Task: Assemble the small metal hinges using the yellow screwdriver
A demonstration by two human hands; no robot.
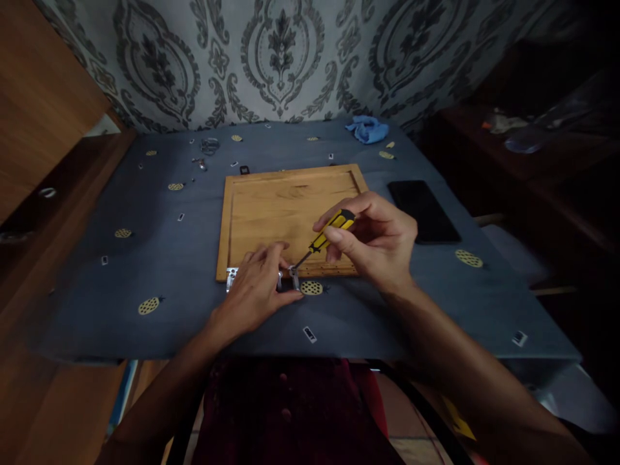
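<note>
My right hand grips a small screwdriver with a yellow and black handle. The shaft slants down to the left, its tip at a silver metal fitting on the near edge of a wooden board. Thumb and fingers of my left hand close around this fitting and press it against the board; part of it is hidden beneath them. Left of that hand, another shiny metal piece shows at the board's corner. Small holes run along the near edge to the right.
A black phone lies right of the board. Behind it is a crumpled blue cloth. Small metal parts and a clear packet lie at the back left. A dark blue cloth with pineapples covers the table; a patterned curtain hangs behind.
</note>
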